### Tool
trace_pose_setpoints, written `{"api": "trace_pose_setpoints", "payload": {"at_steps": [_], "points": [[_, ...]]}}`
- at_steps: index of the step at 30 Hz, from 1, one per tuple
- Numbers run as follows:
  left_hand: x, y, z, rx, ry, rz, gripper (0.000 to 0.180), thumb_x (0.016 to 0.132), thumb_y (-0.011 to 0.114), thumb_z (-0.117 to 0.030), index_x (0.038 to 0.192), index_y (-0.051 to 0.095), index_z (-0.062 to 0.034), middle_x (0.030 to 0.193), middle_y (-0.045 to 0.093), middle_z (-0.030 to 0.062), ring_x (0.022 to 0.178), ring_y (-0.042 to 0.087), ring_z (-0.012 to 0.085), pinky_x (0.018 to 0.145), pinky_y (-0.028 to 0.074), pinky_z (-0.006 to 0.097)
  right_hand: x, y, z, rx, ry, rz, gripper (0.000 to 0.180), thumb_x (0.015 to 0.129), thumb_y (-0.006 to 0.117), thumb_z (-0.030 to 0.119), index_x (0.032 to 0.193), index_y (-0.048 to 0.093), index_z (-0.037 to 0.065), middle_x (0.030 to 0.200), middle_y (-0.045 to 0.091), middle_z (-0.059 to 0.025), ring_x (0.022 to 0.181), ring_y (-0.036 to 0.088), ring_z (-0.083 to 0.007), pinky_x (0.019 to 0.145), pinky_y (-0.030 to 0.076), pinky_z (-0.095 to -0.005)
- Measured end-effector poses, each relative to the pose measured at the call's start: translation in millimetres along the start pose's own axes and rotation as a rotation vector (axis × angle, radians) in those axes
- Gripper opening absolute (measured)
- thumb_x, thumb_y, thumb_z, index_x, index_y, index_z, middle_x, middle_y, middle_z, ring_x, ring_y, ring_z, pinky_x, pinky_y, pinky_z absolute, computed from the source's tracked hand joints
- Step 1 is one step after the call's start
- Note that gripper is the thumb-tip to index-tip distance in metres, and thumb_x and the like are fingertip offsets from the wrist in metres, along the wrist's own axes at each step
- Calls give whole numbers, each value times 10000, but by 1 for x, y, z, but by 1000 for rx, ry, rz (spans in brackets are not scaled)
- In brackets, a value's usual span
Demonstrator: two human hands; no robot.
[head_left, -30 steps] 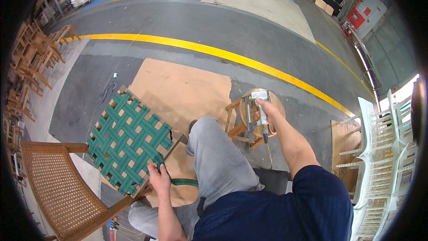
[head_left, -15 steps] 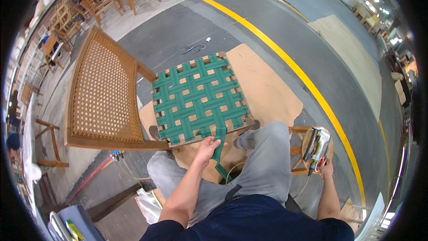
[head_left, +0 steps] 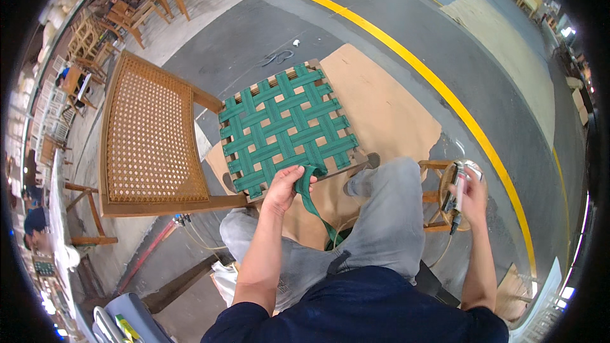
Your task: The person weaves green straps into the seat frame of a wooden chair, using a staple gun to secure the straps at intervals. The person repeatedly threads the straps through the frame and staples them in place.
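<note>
Here, green strap [head_left: 309, 198] trailing toward person.

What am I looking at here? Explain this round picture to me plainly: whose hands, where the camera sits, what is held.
There is no machine: a person works with bare hands, and a wide fisheye camera on their head looks down, so straight lines bend near the rim. The forearms come in from below. The left hand grips a green strap at the near edge of a chair seat woven from the same webbing. The chair lies tipped on brown cardboard on a grey floor with a yellow line; its back is cane mesh. The right hand holds a tool, too small to identify, over a small wooden stool. The knees are in grey trousers.
</note>
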State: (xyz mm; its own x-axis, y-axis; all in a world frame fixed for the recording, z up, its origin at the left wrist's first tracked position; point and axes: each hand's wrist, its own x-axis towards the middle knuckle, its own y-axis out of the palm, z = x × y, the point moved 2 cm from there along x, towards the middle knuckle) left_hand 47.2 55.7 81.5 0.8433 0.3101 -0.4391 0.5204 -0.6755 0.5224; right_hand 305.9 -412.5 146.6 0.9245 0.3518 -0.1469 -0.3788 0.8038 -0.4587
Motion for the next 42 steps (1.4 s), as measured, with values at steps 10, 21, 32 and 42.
{"api": "trace_pose_setpoints", "payload": {"at_steps": [10, 21, 32, 42], "points": [[-7, 24, -17, 92, -29, -83, 238, 1071, 612, -179, 1163, 674, 31, 977, 776, 155, 815, 753, 228, 688, 636, 343, 87, 219, 121, -887, -935, 759, 557, 830, 781, 516, 1268, 671, 189, 1083, 693, -125, 1018, 689, -331, 921, 439, -496], [-9, 30, -18, 123, -86, -196, 235, 1065, 618, -166, 1172, 656, 40, 958, 773, 163, 742, 737, 230, 640, 627, 336, 97, 281, 87, -1005, -1183, 809, 387, 871, 728, 424, 1206, 686, 236, 1021, 691, -90, 974, 702, -292, 858, 466, -479], [-65, 37, -33, 55, 126, -137, 291, 1061, 600, -144, 1334, 596, -43, 1155, 696, 94, 951, 692, 229, 710, 577, 397, 76, 124, 70, -328, -365, 74, 482, 901, 796, 417, 1291, 638, 181, 1034, 735, -180, 925, 725, -384, 795, 573, -485], [-82, 41, 59, 84, -100, -78, 251, 1053, 593, -107, 1255, 654, 29, 1068, 731, 128, 943, 741, 267, 770, 666, 426, -56, -90, -118, -820, 429, -529, 531, 976, 654, 305, 1445, 570, 72, 1309, 686, -228, 1215, 655, -401, 1026, 527, -492]]}}
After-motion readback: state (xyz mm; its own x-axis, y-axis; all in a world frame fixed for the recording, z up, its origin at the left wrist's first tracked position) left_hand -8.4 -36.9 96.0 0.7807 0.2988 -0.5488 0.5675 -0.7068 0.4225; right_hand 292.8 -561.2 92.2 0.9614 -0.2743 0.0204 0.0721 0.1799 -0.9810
